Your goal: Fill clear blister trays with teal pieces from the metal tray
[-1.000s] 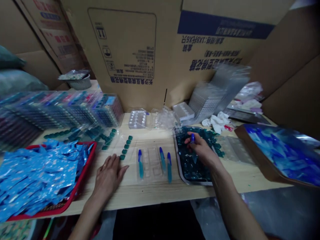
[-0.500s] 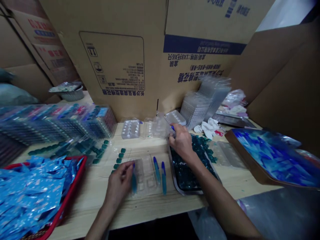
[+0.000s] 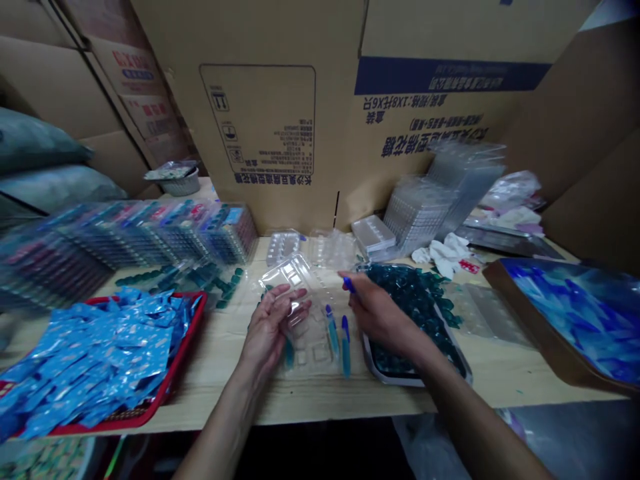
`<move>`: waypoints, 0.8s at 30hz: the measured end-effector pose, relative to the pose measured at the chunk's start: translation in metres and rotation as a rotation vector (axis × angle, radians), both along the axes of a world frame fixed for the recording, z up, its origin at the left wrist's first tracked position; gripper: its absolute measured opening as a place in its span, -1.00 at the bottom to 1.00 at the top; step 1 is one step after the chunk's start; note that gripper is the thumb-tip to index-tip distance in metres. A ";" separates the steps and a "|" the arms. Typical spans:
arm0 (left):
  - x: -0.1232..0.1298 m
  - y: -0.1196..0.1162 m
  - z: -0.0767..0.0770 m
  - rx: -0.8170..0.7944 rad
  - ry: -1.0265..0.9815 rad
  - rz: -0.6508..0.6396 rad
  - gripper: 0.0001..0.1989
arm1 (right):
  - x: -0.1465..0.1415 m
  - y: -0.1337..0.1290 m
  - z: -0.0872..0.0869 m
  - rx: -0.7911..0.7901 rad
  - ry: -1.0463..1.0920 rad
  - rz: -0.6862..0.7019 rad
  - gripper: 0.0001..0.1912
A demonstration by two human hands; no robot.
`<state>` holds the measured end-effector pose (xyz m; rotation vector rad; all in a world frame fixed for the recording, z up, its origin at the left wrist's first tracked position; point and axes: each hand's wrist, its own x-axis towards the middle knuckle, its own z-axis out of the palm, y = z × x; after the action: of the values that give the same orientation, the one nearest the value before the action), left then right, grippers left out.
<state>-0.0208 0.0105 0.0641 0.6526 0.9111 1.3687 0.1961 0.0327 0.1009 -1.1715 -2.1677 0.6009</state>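
Observation:
My left hand (image 3: 270, 327) holds a clear plastic tray (image 3: 290, 277), tilted up above the table. Pinched in my right hand (image 3: 377, 310) is a blue-tipped item (image 3: 349, 285), over the left edge of the metal tray (image 3: 470, 373) of dark green pieces (image 3: 400, 287). Between my hands, another clear tray (image 3: 313, 347) lies flat, with two blue-and-teal sticks (image 3: 332, 330) (image 3: 346, 350) at its right side and one partly hidden near my left wrist.
A red basket (image 3: 173, 377) of blue packets stands at the left, with stacked filled trays (image 3: 225, 233) behind. Empty tray stacks (image 3: 417, 210) stand at the back right. A carton (image 3: 520, 333) of blue items is at the right; a large cardboard box (image 3: 265, 100) rises behind.
The view has shifted left. My left hand has risen from the flat tray and now has a clear tray in it. My right hand has come back toward me from the rear trays.

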 end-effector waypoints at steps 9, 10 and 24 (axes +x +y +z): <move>0.019 -0.009 -0.009 -0.133 0.000 0.039 -0.68 | -0.049 0.027 0.021 -0.030 -0.263 -0.118 -0.42; 0.021 -0.010 -0.010 -0.157 0.006 0.043 -0.69 | -0.056 0.029 0.019 -0.025 -0.305 -0.114 -0.43; 0.017 -0.014 -0.002 -0.238 -0.052 0.103 -0.80 | -0.063 0.033 0.000 0.028 -0.283 -0.114 -0.46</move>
<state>-0.0040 -0.0035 0.0624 0.3914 1.0589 1.3354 0.1334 0.0658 0.1011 -1.4261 -2.3118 0.3722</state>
